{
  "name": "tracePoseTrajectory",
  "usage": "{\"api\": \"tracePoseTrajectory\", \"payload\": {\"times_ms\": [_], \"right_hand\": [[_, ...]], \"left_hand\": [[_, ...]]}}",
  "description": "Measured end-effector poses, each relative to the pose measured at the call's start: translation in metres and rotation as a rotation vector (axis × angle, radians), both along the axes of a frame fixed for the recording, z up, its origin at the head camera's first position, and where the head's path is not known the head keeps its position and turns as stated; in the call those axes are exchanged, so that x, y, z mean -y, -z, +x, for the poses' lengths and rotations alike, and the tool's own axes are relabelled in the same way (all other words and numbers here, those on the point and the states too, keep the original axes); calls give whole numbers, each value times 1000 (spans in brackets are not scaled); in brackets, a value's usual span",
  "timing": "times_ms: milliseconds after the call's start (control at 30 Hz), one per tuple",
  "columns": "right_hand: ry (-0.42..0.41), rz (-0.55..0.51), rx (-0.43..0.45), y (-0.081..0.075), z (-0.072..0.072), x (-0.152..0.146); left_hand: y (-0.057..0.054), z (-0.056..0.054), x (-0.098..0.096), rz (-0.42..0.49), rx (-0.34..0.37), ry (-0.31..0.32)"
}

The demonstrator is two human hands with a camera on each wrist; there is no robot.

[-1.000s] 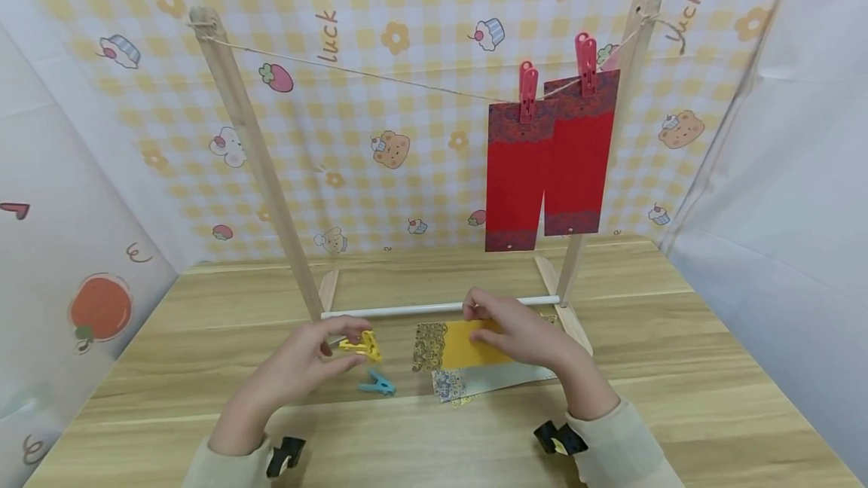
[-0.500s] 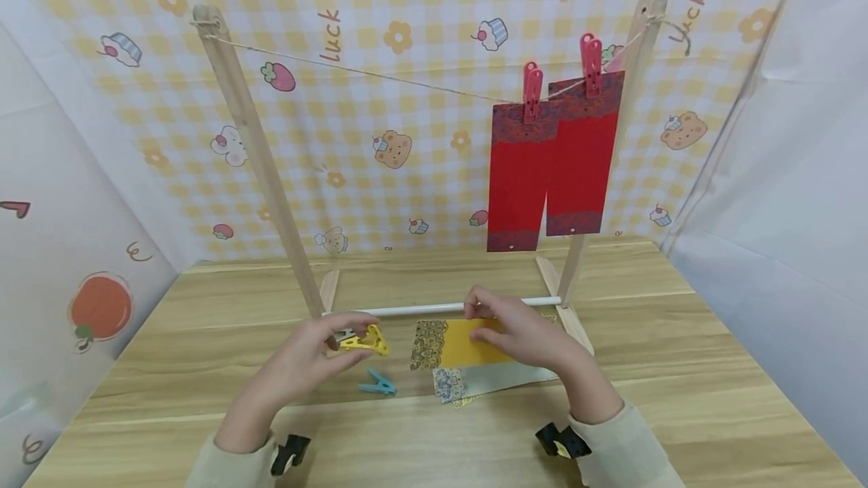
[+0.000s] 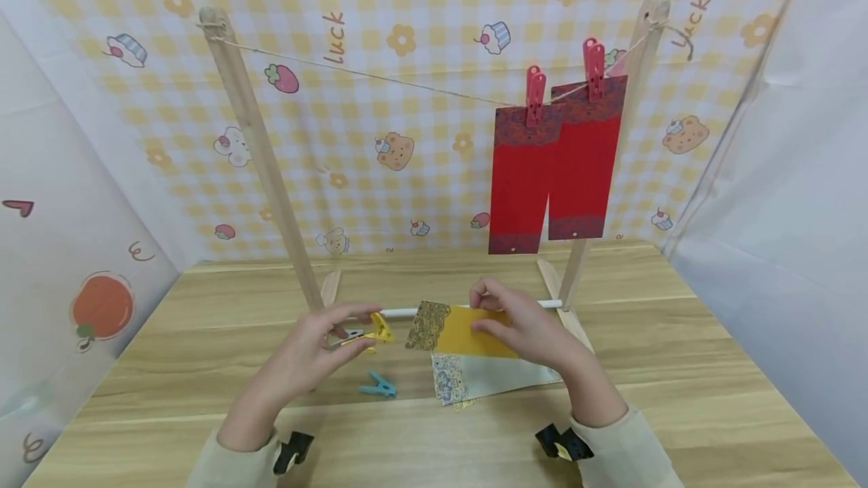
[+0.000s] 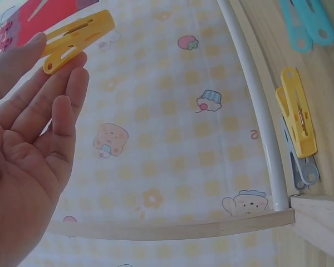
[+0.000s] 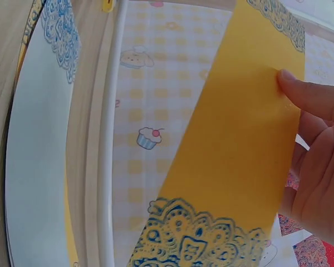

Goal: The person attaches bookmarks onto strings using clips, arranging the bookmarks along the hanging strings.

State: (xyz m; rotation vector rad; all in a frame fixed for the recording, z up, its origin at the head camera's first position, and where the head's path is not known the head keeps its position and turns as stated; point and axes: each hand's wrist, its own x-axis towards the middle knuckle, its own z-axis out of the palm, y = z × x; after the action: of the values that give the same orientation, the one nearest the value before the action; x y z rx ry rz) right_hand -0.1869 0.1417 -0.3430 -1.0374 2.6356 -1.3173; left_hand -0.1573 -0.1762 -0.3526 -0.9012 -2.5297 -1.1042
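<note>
We have two red rectangular paper cards (image 3: 521, 190) hung; our right grip (image 3: 527, 328) pinches an unhung yellow patterned card (image 3: 464, 333), our left grip (image 3: 317, 343) a yellow plastic clothespin (image 4: 88, 39); a pale-blue patterned card (image 3: 498, 377) lies unhung below.

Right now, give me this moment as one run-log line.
left hand: yellow clothespin pinched | right hand: yellow lace-edged card pinched | twine: two red cards hung by pink clothespins | table: teal clothespin, pale blue card

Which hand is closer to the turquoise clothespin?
Left. The left hand is just above and left of the turquoise clothespin; the right hand is farther off, to its right.
</note>
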Motion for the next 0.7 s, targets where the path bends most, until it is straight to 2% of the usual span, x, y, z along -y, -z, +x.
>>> {"api": "tracePoseTrajectory", "payload": {"times_ms": [333, 633, 700], "right_hand": [[50, -69, -30, -4, -2, 3], [114, -176, 6, -9, -6, 11], [125, -209, 24, -10, -7, 12]], "left_hand": [[-7, 1, -2, 80, -45, 27], [-25, -3, -5, 129, -125, -9], [-28, -5, -5, 134, -137, 2]]}}
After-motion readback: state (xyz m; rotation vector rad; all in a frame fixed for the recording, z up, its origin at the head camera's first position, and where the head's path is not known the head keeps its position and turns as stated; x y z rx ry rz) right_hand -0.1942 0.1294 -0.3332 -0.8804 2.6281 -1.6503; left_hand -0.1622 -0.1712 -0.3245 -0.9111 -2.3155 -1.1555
